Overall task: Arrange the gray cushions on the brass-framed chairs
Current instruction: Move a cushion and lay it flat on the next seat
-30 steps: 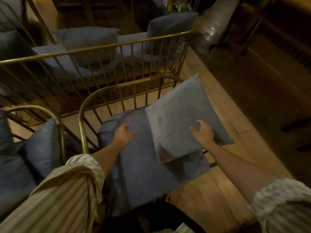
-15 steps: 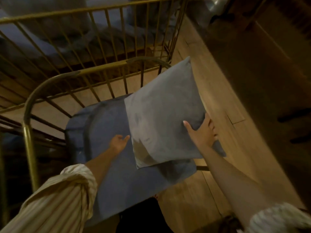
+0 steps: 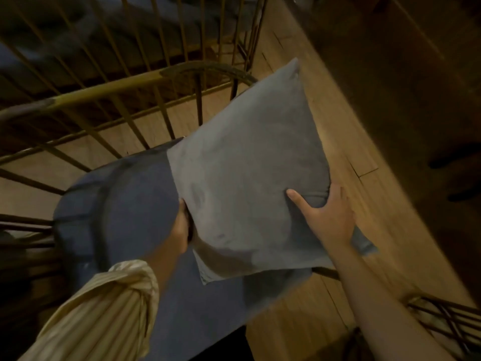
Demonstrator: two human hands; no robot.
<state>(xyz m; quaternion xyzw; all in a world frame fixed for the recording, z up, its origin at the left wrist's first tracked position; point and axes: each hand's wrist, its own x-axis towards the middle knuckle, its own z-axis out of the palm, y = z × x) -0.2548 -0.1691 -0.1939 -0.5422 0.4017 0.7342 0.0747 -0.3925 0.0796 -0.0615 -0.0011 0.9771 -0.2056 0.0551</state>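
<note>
Far left, the curved brass rail (image 3: 109,91) of the chair back arcs across the upper frame, thin spindles dropping from it to the seat. Below it lies the blue-gray seat pad (image 3: 117,204), flat on the chair and filling the lower middle of view. A striped sleeve (image 3: 104,308) comes in from the bottom left. The left hand (image 3: 182,230) is tucked against the left edge of the gray cushion (image 3: 247,178); its fingers go under or behind the fabric, so I cannot tell whether they are curled or flat. The cushion sits between both hands, raised and tilted over the right part of the seat pad, its long axis running from the lower left corner up to a point at the upper right, near the rail's end. Right hand (image 3: 328,217) clamps the right edge: thumb spread across the front face, fingers wrapped round the back, fabric bunched in the grip. Farther right, wood floor (image 3: 338,113). Both hands look equally close to the cushion. Judgement: the chair back lies up and left of the cushion, so seating it calls for swinging the raised end leftward against the spindles.
</note>
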